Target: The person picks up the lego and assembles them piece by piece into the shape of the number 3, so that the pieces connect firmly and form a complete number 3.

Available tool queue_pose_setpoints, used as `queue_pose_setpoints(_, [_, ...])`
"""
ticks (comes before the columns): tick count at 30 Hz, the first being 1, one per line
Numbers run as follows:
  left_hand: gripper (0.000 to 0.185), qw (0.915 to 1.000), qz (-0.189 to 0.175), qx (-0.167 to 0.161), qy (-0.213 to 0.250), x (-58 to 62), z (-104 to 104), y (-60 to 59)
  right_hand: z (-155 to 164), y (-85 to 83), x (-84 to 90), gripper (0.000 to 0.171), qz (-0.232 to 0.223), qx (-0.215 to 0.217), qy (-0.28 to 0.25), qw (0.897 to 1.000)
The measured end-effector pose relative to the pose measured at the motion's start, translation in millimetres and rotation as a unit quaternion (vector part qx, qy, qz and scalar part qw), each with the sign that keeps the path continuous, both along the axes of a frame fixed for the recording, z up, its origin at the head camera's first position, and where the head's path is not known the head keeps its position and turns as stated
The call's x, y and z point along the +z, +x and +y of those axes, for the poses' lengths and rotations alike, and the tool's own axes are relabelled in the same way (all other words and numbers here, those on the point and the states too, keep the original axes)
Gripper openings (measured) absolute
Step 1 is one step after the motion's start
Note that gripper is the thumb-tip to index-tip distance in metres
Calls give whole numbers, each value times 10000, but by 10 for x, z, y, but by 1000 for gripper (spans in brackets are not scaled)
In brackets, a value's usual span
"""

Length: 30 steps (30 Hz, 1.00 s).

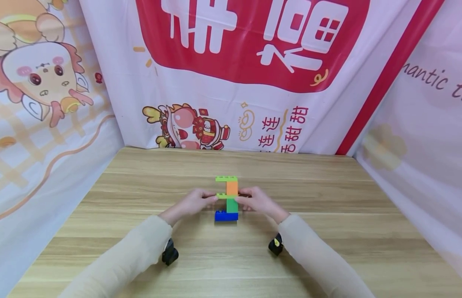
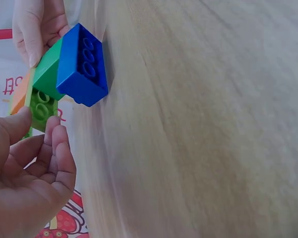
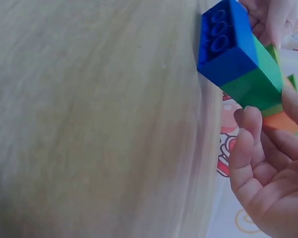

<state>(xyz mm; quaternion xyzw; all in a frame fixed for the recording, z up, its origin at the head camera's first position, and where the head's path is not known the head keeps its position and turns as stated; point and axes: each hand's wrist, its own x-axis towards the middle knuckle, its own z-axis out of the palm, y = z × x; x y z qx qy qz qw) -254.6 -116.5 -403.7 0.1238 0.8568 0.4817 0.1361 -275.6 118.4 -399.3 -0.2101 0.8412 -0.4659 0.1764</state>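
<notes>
Item: small brick tower (image 1: 227,199), held at the centre of the wooden tabletop (image 1: 328,248), roughly at 12 o'clock from the person. Composition, bottom to top: blue brick (image 1: 226,215), dark green brick (image 1: 232,205), thin light green plate (image 1: 222,195), orange brick (image 1: 232,187), a second light green plate (image 1: 226,179) capping it. The two plates overhang toward 9 o'clock, and the blue base also reaches further to that side than the narrow column. Both wrist views show the hollow underside of the blue brick, so the tower appears lifted or tipped clear of the wood, though the head view cannot settle whether an edge touches. Left hand (image 1: 193,203): comes in from 9 o'clock, thumb and fingers (image 2: 57,144) loosely curled and closing on the overhanging end of the middle plate; the grip looks light, a steadying pinch. Right hand (image 1: 258,201): comes in from 3 o'clock, fingers (image 3: 248,144) pinching the column about the green and orange bricks. Holding at mid-height from opposite sides probably keeps the top-heavy, lopsided stack from twisting apart. Surroundings: printed cloth backdrop (image 1: 253,62) with red lettering and cartoon figures at 12 o'clock, similar cloth panels at 9 and 3 o'clock; cream sleeves (image 1: 134,252) on both forearms, a dark wrist-worn device under each.
</notes>
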Motion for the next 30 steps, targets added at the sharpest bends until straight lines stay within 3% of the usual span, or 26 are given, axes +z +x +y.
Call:
queue_pose_setpoints(8, [28,9994,-308,126,7,-83,53,-113,-84,-92,-83,38,-11,-359,371,9987])
queue_pose_setpoints(14, [27,9979,-540,340,60,-102,102,-157,-102,-126,-110,33,-56,-230,505,9984])
queue_pose_setpoints(30, [29,9990,-317,204,-226,-109,170,-152,-112,-157,-91,31,-268,-260,775,9963])
